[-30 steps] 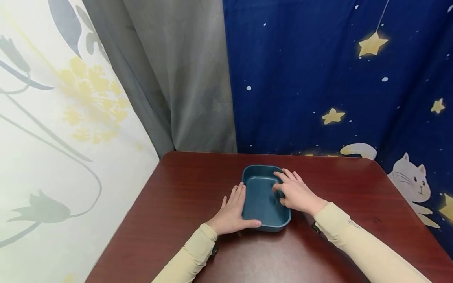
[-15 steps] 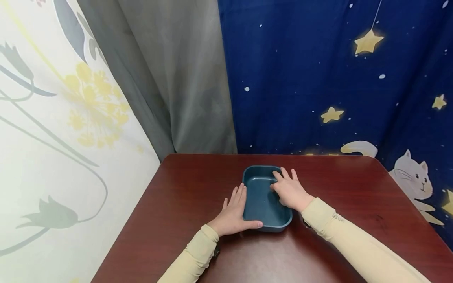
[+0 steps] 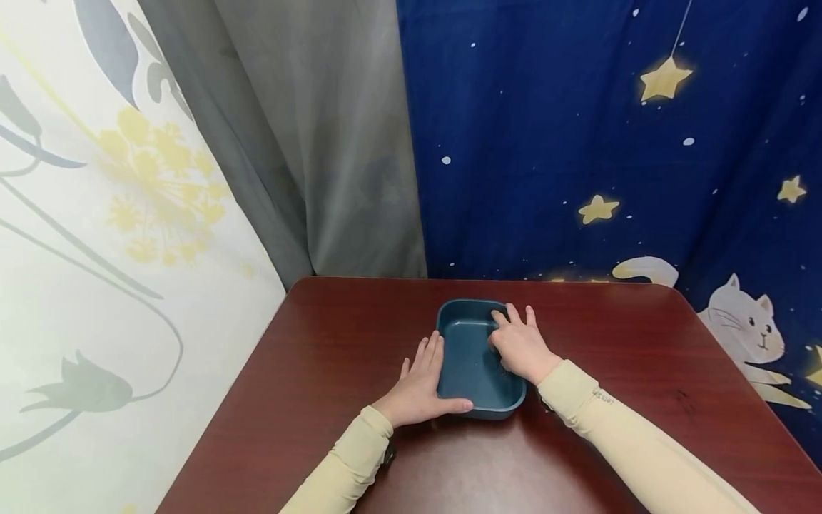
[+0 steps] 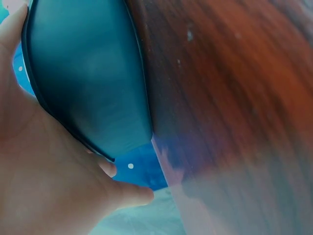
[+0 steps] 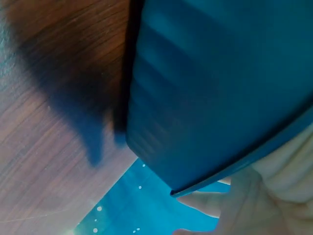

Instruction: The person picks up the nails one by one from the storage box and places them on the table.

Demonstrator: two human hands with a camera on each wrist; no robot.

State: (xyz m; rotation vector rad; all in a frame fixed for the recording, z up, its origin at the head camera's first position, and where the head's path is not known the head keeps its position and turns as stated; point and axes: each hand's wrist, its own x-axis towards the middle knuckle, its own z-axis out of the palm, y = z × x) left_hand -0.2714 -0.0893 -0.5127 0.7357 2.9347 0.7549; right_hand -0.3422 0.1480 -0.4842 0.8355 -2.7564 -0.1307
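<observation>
A dark teal rectangular tub (image 3: 478,364) with rounded corners stands on the table. My left hand (image 3: 417,389) lies against its near left corner in the head view. The fingers run straight along the left wall and the thumb reaches over the near rim. In the left wrist view, the left hand (image 4: 58,161) is beside the tub's outer wall (image 4: 88,68). Over the tub's right rim reaches my right hand (image 3: 525,350): several fingers are spread, another bends down inside, and the thumb is hidden. The right wrist view shows the right hand (image 5: 244,205) beyond the tub's rim (image 5: 244,159).
The reddish-brown wooden table (image 3: 359,321) extends around the tub on all sides. Behind its far edge hang a grey curtain (image 3: 347,143) and a blue star-patterned curtain (image 3: 514,143). A white floral curtain (image 3: 128,285) hangs at the left.
My right hand has moved a little left, farther over the tub, and its thumb has gone out of sight. The left hand and the tub have stayed in place.
</observation>
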